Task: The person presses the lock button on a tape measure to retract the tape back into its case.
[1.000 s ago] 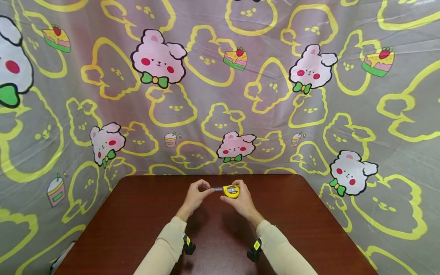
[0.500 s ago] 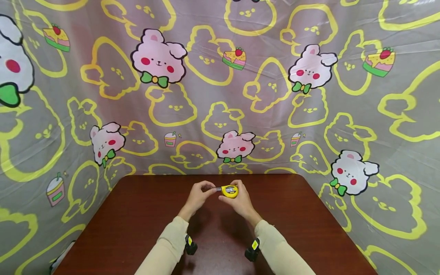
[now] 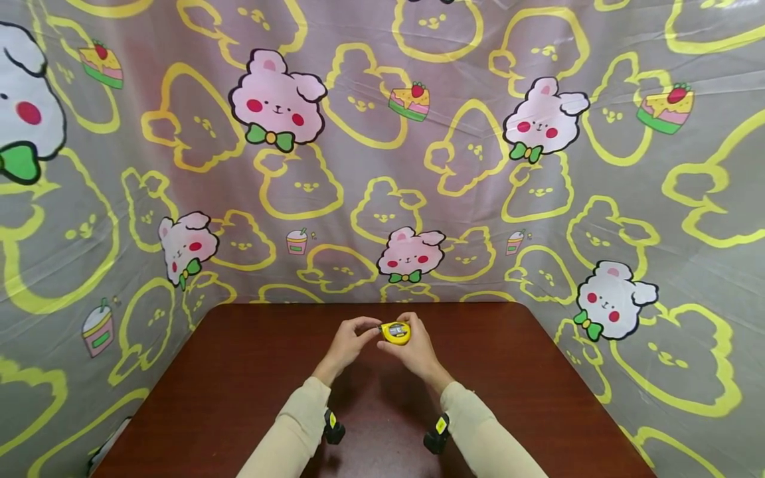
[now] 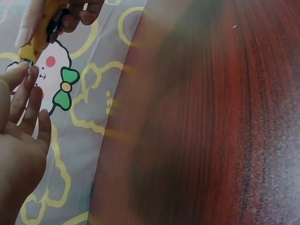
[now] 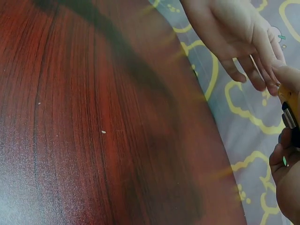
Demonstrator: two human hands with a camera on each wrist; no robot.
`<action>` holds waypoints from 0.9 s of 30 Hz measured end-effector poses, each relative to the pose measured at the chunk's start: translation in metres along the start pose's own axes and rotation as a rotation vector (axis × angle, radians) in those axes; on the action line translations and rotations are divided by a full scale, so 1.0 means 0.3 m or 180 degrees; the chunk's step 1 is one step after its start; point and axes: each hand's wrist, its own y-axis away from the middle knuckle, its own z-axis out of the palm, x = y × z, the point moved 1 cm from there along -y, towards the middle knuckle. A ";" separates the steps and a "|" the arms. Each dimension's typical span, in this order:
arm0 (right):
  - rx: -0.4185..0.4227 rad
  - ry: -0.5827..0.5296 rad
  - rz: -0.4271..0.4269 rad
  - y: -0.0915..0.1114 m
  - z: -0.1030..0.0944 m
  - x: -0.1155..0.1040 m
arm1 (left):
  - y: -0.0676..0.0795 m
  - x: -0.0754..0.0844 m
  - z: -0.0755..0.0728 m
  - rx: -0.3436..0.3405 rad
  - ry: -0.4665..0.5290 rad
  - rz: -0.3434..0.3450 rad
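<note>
A yellow tape measure is gripped by its case in my right hand, above the far half of the table. My left hand pinches the short blade end at the case mouth between thumb and index finger. Seen from the left wrist, the pinching fingertips almost touch the yellow case, and the other fingers of the left hand are spread. In the right wrist view the tape measure is partly cut off at the right edge, with the right fingers around it.
A dark reddish wooden table lies below both hands. Patterned cloth hangs behind and on both sides of it. Each forearm carries a small black wrist camera. Tiny light specks lie on the tabletop.
The marked blade stretched between the hands has shortened into the case. My left hand has moved slightly right and the tape measure slightly left, so the hands are closer together.
</note>
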 end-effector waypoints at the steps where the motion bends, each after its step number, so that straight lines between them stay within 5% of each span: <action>1: -0.0008 0.0000 -0.0002 0.000 -0.001 -0.001 | 0.000 0.001 0.002 -0.0009 -0.0016 0.0008; 27: 0.0088 0.0092 -0.0054 -0.003 -0.021 0.032 | -0.008 -0.015 0.006 0.0105 0.0117 0.0049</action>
